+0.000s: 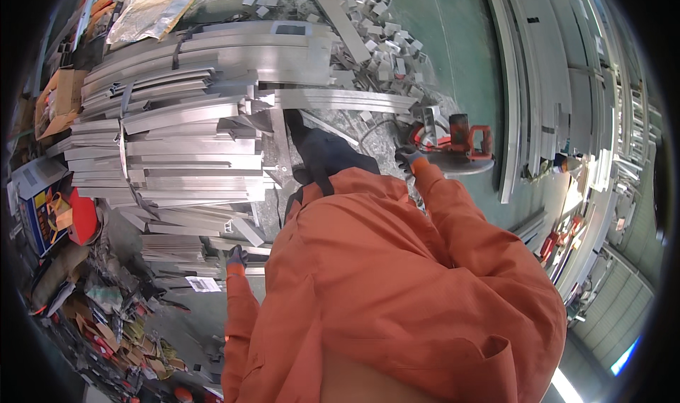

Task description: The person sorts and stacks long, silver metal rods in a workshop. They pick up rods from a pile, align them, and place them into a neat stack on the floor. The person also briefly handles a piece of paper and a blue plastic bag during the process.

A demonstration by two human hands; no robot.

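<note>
My left hand (pixel 237 256), in a dark grey glove, is by the ends of the lower metal profiles (pixel 180 248). Its fingers are too small and dark to show whether they grip one. My right hand (pixel 406 158), gloved too, reaches forward beside a red-and-black chop saw (pixel 460 139) with a round grey base. The fingers of that hand look spread, with nothing visible in them. Ahead of me, a long silvery profile (pixel 343 100) lies crosswise and ends close to the saw. Both arms wear orange sleeves.
Large stacks of strapped profiles (pixel 198 155) fill the left side. Short metal offcuts (pixel 386 45) are heaped on the green floor ahead. Long profiles (pixel 545 70) stand along the right. At lower left are a cardboard box (pixel 62 102) and mixed scrap (pixel 117 325).
</note>
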